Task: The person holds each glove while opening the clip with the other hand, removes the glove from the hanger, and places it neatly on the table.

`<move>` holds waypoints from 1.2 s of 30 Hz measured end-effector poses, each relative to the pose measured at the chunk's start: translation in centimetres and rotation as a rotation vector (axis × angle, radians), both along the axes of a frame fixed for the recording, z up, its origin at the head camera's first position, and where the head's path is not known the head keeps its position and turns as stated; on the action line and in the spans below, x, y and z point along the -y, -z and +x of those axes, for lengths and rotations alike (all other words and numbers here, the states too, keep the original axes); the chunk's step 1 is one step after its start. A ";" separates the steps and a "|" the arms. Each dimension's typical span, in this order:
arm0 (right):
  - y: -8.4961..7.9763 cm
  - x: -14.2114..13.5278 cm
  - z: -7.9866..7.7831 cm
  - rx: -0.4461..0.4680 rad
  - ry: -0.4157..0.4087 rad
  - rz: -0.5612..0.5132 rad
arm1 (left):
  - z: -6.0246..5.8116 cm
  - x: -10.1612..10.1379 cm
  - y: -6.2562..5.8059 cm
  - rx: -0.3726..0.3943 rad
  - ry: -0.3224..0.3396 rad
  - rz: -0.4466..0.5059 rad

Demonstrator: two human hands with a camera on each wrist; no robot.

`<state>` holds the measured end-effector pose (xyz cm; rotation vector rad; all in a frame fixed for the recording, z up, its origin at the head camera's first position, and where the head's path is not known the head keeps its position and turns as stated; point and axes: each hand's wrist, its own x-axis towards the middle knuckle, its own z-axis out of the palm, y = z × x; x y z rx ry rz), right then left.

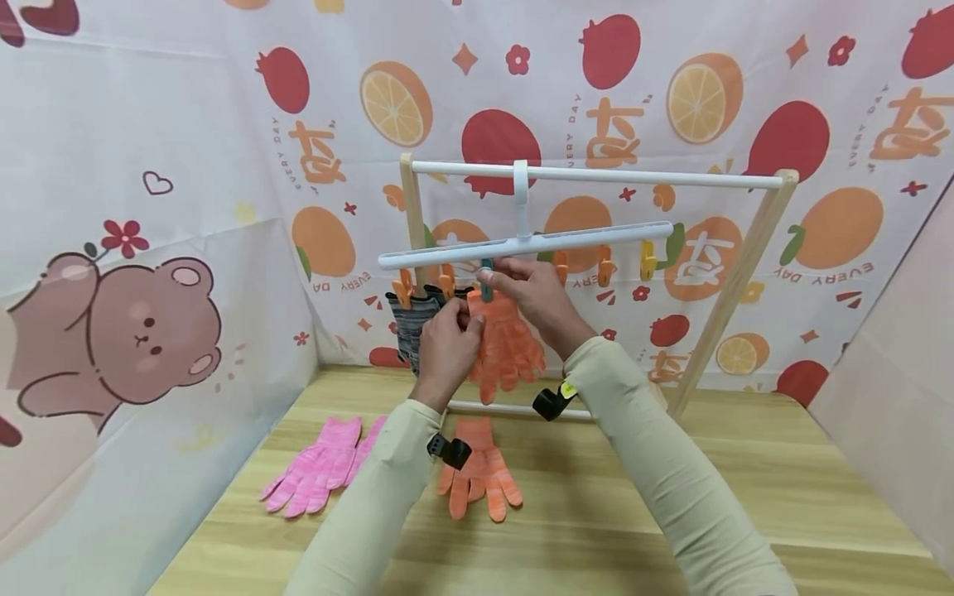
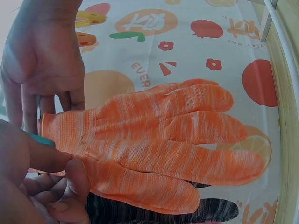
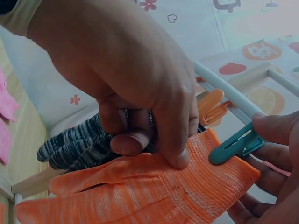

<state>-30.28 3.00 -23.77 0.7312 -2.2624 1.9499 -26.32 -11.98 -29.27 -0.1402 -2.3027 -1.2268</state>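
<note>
An orange knit glove [image 1: 507, 343] hangs fingers down below a white hanger [image 1: 462, 251]. My left hand [image 1: 447, 343] pinches it near the cuff between thumb and fingers. At the cuff's edge, my right hand [image 1: 540, 302] pinches a teal clothespin [image 3: 236, 145], thumb on its handle. In the right wrist view the clothespin lies over the cuff [image 3: 222, 179]. Grey-black striped gloves [image 1: 413, 327] hang to the left from orange clothespins [image 1: 403, 290], partly behind my left hand. A second orange glove [image 1: 480, 472] lies on the table below.
The hanger hooks over the white bar [image 1: 633, 175] of a wooden rack [image 1: 734, 298]. Orange clothespins [image 1: 606, 266] and a yellow clothespin [image 1: 648, 261] hang from its right half. Pink gloves [image 1: 320, 468] lie on the wooden table [image 1: 745, 497] at left, partly behind my left sleeve.
</note>
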 end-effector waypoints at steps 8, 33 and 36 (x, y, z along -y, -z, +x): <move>-0.9 0.0 0.0 0.024 0.041 -0.002 | 0.2 0.3 -0.5 -0.013 0.005 0.007; -0.2 0.3 0.3 0.022 0.068 -0.044 | 1.5 2.0 2.4 0.029 -0.037 0.044; -0.1 0.3 0.3 0.039 0.076 -0.023 | 1.5 2.3 2.8 0.048 -0.030 0.047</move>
